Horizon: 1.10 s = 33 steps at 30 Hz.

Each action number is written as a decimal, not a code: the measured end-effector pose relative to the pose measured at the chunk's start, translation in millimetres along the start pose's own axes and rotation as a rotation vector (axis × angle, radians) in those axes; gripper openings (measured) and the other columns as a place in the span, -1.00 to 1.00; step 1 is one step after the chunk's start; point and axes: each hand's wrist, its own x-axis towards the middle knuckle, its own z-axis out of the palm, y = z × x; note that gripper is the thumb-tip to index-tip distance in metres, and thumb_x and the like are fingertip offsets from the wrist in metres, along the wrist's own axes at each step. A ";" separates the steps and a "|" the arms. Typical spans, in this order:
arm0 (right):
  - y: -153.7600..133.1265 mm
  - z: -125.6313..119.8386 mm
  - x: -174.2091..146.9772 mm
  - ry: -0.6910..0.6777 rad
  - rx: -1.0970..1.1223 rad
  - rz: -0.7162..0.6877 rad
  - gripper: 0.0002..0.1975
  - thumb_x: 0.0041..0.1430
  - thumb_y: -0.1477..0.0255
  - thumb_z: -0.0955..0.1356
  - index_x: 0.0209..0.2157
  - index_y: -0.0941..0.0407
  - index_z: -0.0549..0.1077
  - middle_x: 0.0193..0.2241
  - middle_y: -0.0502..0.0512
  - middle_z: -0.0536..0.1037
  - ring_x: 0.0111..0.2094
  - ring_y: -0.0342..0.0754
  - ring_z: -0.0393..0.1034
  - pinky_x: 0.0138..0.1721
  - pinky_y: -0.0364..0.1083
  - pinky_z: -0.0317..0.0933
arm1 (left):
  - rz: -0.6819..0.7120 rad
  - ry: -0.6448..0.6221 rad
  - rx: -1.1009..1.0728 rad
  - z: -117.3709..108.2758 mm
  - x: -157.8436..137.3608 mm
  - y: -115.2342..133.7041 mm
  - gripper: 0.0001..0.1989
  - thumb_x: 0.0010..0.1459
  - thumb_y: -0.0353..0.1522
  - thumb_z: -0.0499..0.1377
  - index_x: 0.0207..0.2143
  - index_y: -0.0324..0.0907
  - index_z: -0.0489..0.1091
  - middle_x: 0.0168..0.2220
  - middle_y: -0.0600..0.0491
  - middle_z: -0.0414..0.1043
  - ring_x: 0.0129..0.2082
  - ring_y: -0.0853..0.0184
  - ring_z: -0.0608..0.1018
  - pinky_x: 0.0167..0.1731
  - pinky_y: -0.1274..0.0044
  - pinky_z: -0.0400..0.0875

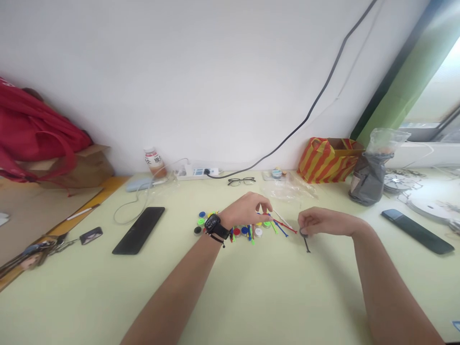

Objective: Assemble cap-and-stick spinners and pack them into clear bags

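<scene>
My left hand (247, 210), with a black watch (214, 225) on its wrist, is over a spread of small coloured pieces. Thumb and forefinger curl together at the inner ends of thin sticks; what they pinch, if anything, is hidden. A red stick (287, 226), a blue stick (282, 229) and a white stick (279, 213) fan out beside those fingertips. My right hand (318, 221) is closed on a thin black stick (306, 243), which points down toward the table. Round discs lie around my left wrist, among them a green disc (201, 222) and a white disc (258, 232).
Black-framed glasses (241, 181) and a power strip (197, 173) lie by the wall. A dark phone (139, 230) is at left, another phone (417, 231) at right. A bottle (155, 163), a striped bag (323, 160) and a grey bag (368, 179) stand behind.
</scene>
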 end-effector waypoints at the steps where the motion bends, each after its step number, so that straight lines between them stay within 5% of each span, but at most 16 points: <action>1: -6.7 2.4 1.8 0.051 0.041 -0.043 -0.67 0.11 0.11 0.47 -0.31 0.08 0.48 -0.36 0.08 0.61 -0.30 0.01 0.48 -0.21 -0.04 0.32 | 0.018 0.023 -0.044 -0.3 0.7 5.0 -0.73 0.16 -0.18 0.35 -0.20 -0.17 0.58 -0.27 0.00 0.60 -0.27 0.28 0.58 -0.29 0.50 0.40; 6: -36.3 28.3 26.2 0.287 0.261 -0.226 -0.62 0.11 0.08 0.50 -0.32 0.08 0.42 -0.42 0.07 0.58 -0.38 -0.02 0.45 -0.31 -0.05 0.32 | 0.083 0.125 -0.111 5.4 4.4 27.1 -0.60 0.11 -0.15 0.40 -0.07 -0.14 0.52 -0.21 0.02 0.59 -0.22 0.27 0.59 -0.22 0.49 0.45; 12: -53.2 56.0 44.3 0.470 0.456 -0.354 -0.58 0.12 0.16 0.52 -0.13 0.01 0.34 -0.30 0.04 0.61 -0.32 -0.02 0.45 -0.28 -0.04 0.33 | 0.114 0.199 0.040 10.1 6.4 30.7 -0.93 0.16 -0.42 0.27 -0.26 -0.18 0.53 -0.31 0.03 0.57 -0.30 0.28 0.56 -0.25 0.48 0.43; 15: -47.4 52.8 44.9 0.473 0.563 -0.371 -0.58 0.20 0.18 0.48 0.00 0.00 0.37 -0.34 0.01 0.57 -0.40 -0.08 0.36 -0.27 -0.04 0.30 | 0.126 0.233 -0.023 6.7 6.1 27.6 -0.89 0.22 -0.42 0.23 -0.23 -0.16 0.56 -0.28 0.02 0.58 -0.28 0.29 0.58 -0.17 0.46 0.48; 20: -39.7 46.5 47.8 0.379 0.651 -0.428 -0.78 0.19 0.28 0.46 -0.17 0.05 0.49 -0.37 0.02 0.49 -0.35 -0.07 0.35 -0.20 -0.04 0.30 | 0.128 0.303 -0.151 3.2 6.2 25.6 -0.85 0.21 -0.39 0.28 -0.16 -0.14 0.57 -0.12 -0.02 0.54 -0.18 0.29 0.60 -0.11 0.46 0.54; 26: -45.9 51.9 47.2 0.392 0.486 -0.383 -0.84 0.18 0.34 0.37 -0.19 0.05 0.45 -0.41 0.00 0.47 -0.45 -0.09 0.25 -0.33 -0.06 0.25 | 0.088 0.251 -0.060 4.7 5.4 27.1 -0.93 0.17 -0.36 0.29 -0.27 -0.16 0.52 -0.31 0.04 0.54 -0.32 0.32 0.55 -0.24 0.49 0.48; 33: -17.6 36.6 57.7 0.709 -0.091 -0.153 -0.67 0.16 0.40 0.22 -0.10 0.09 0.49 -0.55 -0.07 0.29 -0.47 -0.04 0.23 -0.40 -0.08 0.14 | 0.073 0.025 -0.077 21.3 5.0 26.6 -0.86 0.04 -0.44 0.31 -0.49 -0.18 0.38 -0.46 0.12 0.50 -0.43 0.36 0.53 -0.42 0.55 0.34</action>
